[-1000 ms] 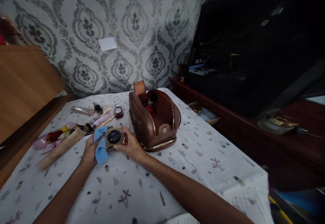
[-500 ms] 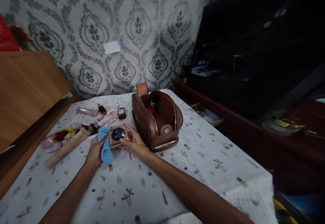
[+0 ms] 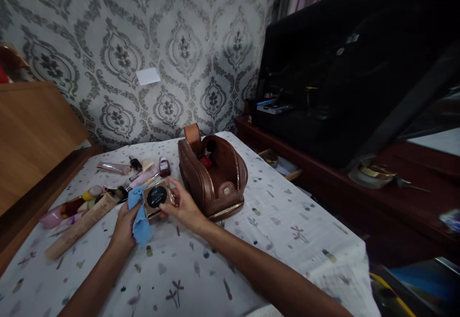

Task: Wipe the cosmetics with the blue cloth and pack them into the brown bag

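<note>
My right hand [image 3: 185,209] grips a square gold powder compact [image 3: 151,208] with a round black label, thumb on its face. Closed around a light blue cloth [image 3: 142,230], my left hand [image 3: 124,226] presses the cloth against the compact's left edge. Just right of the compact, a brown leather cosmetic bag [image 3: 201,187] stands unzipped, with a red item [image 3: 206,162] and a dark-topped item inside. Left of my hands lie several cosmetics, among them a long beige tube [image 3: 81,228], a pink bottle [image 3: 50,217] and a small dark red bottle [image 3: 164,168].
A white patterned cloth [image 3: 201,278] covers the surface. At the left rises a wooden panel [image 3: 39,130]. To the right, a dark red cabinet holds a black screen [image 3: 323,77], and its small drawer [image 3: 293,174] is pulled out. A patterned wall [image 3: 179,43] stands behind.
The view has swung slightly right, so everything sits farther left in the picture. The compact has tilted a little in my right hand. Both hands keep their hold.
</note>
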Action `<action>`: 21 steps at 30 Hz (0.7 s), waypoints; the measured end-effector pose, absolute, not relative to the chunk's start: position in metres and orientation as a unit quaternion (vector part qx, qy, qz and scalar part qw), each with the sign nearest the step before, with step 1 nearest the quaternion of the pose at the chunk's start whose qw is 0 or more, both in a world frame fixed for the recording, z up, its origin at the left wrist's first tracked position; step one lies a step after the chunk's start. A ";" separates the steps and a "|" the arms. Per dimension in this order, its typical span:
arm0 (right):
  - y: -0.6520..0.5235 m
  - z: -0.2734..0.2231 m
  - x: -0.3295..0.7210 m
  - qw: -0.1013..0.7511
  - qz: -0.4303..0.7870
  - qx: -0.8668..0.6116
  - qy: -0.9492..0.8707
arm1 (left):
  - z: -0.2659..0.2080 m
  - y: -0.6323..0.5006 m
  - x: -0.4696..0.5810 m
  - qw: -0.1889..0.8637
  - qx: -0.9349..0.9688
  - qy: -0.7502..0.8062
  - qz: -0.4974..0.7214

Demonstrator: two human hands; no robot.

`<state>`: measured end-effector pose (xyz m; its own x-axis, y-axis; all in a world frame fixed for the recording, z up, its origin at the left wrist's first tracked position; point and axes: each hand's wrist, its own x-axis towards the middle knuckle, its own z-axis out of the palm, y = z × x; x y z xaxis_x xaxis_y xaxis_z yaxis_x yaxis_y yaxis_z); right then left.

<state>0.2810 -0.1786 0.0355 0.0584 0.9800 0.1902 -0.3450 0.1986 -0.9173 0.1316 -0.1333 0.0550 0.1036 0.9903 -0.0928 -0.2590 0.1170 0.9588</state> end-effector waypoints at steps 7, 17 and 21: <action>-0.181 0.067 0.295 0.608 0.460 -0.397 -0.511 | 0.075 -0.130 0.144 0.601 0.443 0.437 0.501; -0.190 0.127 0.342 0.638 0.442 -0.378 -0.505 | 0.121 -0.118 0.194 0.577 0.511 0.361 0.525; -0.198 0.149 0.373 0.642 0.455 -0.387 -0.480 | 0.132 -0.111 0.222 0.585 0.548 0.307 0.514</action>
